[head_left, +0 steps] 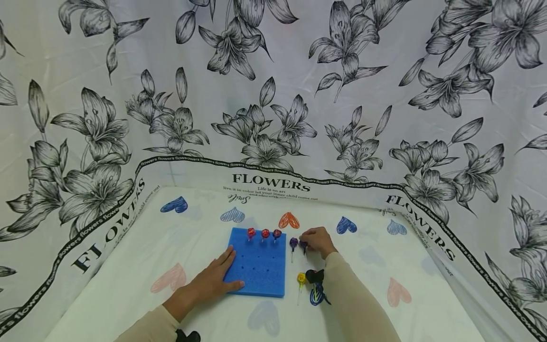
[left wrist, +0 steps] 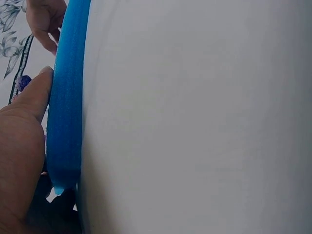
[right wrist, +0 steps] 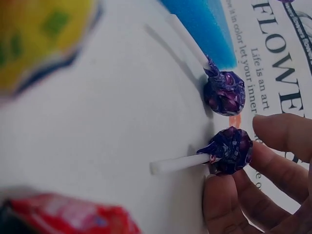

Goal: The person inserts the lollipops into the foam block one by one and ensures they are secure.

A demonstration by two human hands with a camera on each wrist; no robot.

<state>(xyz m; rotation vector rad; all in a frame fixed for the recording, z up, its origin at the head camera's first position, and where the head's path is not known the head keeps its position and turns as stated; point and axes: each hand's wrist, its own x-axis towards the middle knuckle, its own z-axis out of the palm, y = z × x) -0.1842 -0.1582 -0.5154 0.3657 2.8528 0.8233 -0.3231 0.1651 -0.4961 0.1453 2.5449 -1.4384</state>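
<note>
A: Grip status, right hand?
B: A purple-wrapped lollipop is held by its head between curled fingers. A second purple-wrapped lollipop is found just left of the grip.
A: Left hand?
B: Unclenched, laid on the blue foam block, which is situated farther left of the grip.

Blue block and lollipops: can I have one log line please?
left hand: rests on blue block | right hand: grips purple lollipop | standing in block: three lollipops, far edge | right of block: yellow lollipop
</note>
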